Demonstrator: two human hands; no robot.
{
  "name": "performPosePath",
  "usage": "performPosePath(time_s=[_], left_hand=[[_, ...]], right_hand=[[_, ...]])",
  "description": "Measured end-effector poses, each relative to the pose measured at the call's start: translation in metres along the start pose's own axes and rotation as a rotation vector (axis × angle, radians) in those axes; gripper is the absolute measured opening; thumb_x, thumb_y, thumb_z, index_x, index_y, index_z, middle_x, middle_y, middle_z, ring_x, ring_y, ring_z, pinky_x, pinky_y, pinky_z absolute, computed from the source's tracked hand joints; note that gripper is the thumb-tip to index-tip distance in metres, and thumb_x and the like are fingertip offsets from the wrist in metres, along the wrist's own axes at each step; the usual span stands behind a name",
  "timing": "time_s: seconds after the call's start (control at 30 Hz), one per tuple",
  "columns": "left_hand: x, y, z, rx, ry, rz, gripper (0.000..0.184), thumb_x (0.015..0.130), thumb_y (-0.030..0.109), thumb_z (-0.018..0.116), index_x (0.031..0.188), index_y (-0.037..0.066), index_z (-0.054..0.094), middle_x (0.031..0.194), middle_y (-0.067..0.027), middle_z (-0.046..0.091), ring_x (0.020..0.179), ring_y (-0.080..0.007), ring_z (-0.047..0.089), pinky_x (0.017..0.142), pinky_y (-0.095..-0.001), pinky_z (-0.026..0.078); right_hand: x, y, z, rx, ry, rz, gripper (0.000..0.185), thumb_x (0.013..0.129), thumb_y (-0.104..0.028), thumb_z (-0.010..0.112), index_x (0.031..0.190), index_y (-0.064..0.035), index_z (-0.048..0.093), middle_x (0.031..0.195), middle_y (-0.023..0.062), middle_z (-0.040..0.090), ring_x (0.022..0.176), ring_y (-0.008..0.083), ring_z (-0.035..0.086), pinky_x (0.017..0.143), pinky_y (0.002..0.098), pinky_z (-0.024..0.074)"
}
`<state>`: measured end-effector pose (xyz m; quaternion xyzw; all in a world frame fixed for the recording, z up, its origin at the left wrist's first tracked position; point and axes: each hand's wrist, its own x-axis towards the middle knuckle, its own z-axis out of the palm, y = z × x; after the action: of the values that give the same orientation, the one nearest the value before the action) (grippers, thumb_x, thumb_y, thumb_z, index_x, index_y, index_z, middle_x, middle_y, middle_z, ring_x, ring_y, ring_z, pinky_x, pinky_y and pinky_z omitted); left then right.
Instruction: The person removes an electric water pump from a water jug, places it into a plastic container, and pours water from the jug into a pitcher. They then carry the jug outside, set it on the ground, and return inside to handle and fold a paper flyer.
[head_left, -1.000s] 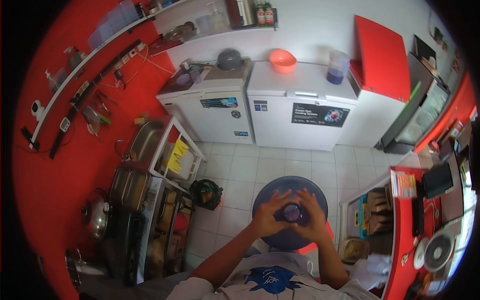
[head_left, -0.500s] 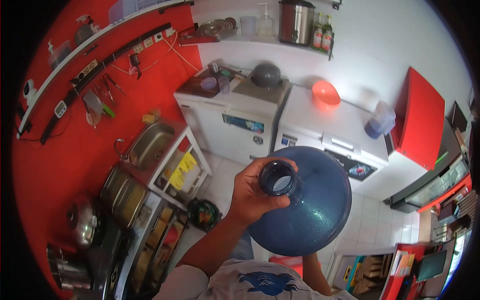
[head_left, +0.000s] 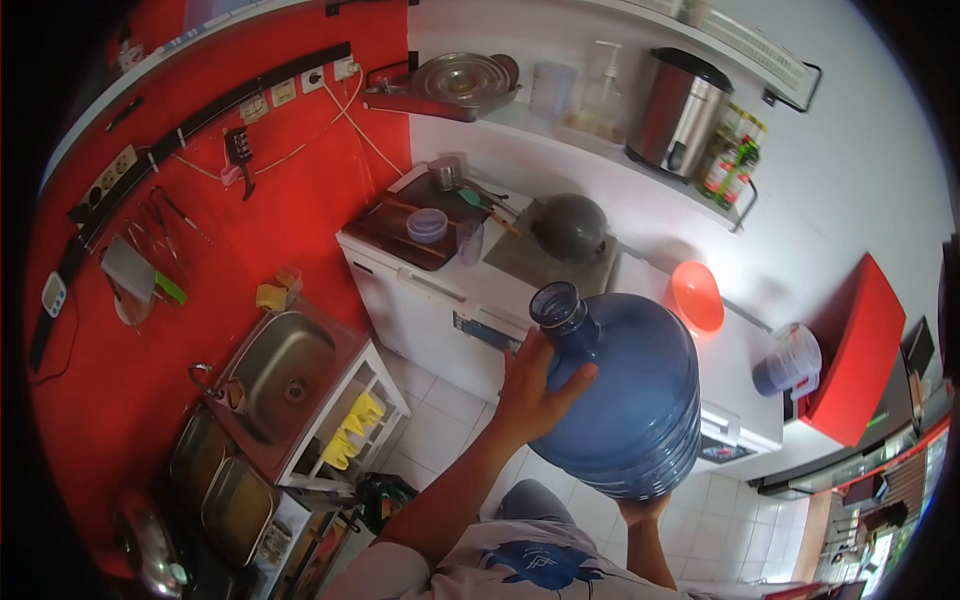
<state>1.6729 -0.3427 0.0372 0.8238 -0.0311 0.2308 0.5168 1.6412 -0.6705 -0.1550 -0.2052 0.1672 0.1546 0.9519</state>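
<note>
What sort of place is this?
Most likely a kitchen, perhaps a small food business's. It has a stainless-steel sink, cooking utensils hanging on the red wall, and what looks like a white chest freezer.

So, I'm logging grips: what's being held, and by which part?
A blue water-cooler jug: left hand at its neck, right hand against its base.

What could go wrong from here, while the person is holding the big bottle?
The bottle might slip, as its support seems to rest on the left hand near the neck and the right hand at the base.
If it contains liquid, which I cannot tell, some may spill: the bottle is tilted and looks uncapped.
Swung forward, it could perhaps knock the freezer; the gap is unclear.
</note>
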Motion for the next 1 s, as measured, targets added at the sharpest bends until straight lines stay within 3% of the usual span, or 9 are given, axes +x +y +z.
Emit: performPosePath(time_s=[0.07,0.13,0.17,0.3,0.37,0.47,0.67,0.77,1.0], left_hand=[[0.038,-0.040,0.004,-0.157,0.041,-0.005,0.051,0.090,0.044,0.062,0.127,0.010,0.053,0.132,-0.0145,0.052,0.129,-0.0371,0.043,0.108,-0.0566,0.024],[0.076,-0.080,0.006,-0.289,0.101,-0.060,0.050,0.090,0.045,0.063,0.124,0.009,0.055,0.124,-0.0144,0.055,0.120,-0.0339,0.049,0.103,-0.0439,0.034],[0.092,-0.103,0.008,-0.305,0.128,-0.119,0.052,0.090,0.046,0.063,0.124,0.007,0.055,0.117,-0.0132,0.057,0.114,-0.0274,0.053,0.097,-0.0343,0.039],[0.154,-0.171,0.016,-0.465,0.157,-0.321,0.059,0.091,0.052,0.059,0.126,0.005,0.053,0.115,-0.0095,0.060,0.109,-0.0190,0.055,0.097,-0.0334,0.040],[0.179,-0.184,0.016,-0.756,0.154,-0.501,0.065,0.091,0.054,0.058,0.134,0.006,0.050,0.123,-0.0089,0.058,0.113,-0.0181,0.054,0.099,-0.0308,0.039],[0.210,-0.229,0.028,-0.828,0.190,-0.502,0.071,0.091,0.054,0.058,0.141,0.006,0.044,0.129,-0.0086,0.055,0.116,-0.0168,0.052,0.101,-0.0290,0.038],[0.246,-0.259,0.034,-0.998,0.239,-0.590,0.072,0.090,0.054,0.059,0.142,0.006,0.042,0.130,-0.0084,0.054,0.116,-0.0168,0.053,0.100,-0.0287,0.040],[0.256,-0.276,0.033,-1.101,0.252,-0.644,0.072,0.090,0.053,0.060,0.141,0.005,0.042,0.130,-0.0084,0.055,0.115,-0.0180,0.054,0.101,-0.0299,0.041],[0.263,-0.312,0.044,-1.331,0.242,-0.624,0.067,0.092,0.050,0.058,0.141,0.008,0.040,0.133,-0.0105,0.054,0.119,-0.0208,0.055,0.102,-0.0352,0.044]], right_hand=[[0.033,-0.009,0.032,-0.085,-0.037,0.005,0.071,0.091,-0.060,0.032,0.148,-0.0171,0.032,0.153,0.0108,0.030,0.139,0.0379,0.030,0.109,0.0612,0.0281],[0.073,-0.022,0.056,-0.140,-0.086,-0.115,0.072,0.092,-0.061,0.033,0.150,-0.0185,0.030,0.154,0.0090,0.029,0.141,0.0341,0.028,0.113,0.0580,0.0244],[0.093,-0.032,0.062,-0.146,-0.108,-0.109,0.076,0.092,-0.066,0.034,0.151,-0.0180,0.027,0.156,0.0069,0.026,0.143,0.0299,0.025,0.116,0.0530,0.0196],[0.175,-0.067,0.100,-0.330,-0.001,-0.243,0.084,0.090,-0.071,0.035,0.152,-0.0153,0.023,0.157,0.0058,0.023,0.143,0.0284,0.023,0.117,0.0488,0.0165],[0.210,-0.088,0.107,-0.426,-0.032,-0.243,0.081,0.092,-0.068,0.038,0.152,-0.0162,0.022,0.156,0.0059,0.025,0.143,0.0287,0.024,0.116,0.0496,0.0187],[0.255,-0.113,0.111,-0.617,-0.145,-0.222,0.078,0.093,-0.063,0.043,0.152,-0.0182,0.021,0.155,0.0065,0.027,0.142,0.0298,0.027,0.114,0.0507,0.0253],[0.292,-0.103,0.182,-0.717,-0.198,-0.308,0.073,0.095,-0.059,0.043,0.152,-0.0179,0.023,0.154,0.0075,0.029,0.140,0.0289,0.030,0.114,0.0493,0.0264],[0.310,-0.116,0.176,-0.797,-0.232,-0.288,0.072,0.096,-0.056,0.043,0.151,-0.0143,0.024,0.153,0.0076,0.031,0.140,0.0281,0.031,0.113,0.0487,0.0264],[0.300,-0.108,0.254,-1.073,-0.197,-0.462,0.077,0.094,-0.056,0.048,0.151,-0.0094,0.024,0.151,0.0112,0.036,0.131,0.0268,0.042,0.100,0.0370,0.0390]])
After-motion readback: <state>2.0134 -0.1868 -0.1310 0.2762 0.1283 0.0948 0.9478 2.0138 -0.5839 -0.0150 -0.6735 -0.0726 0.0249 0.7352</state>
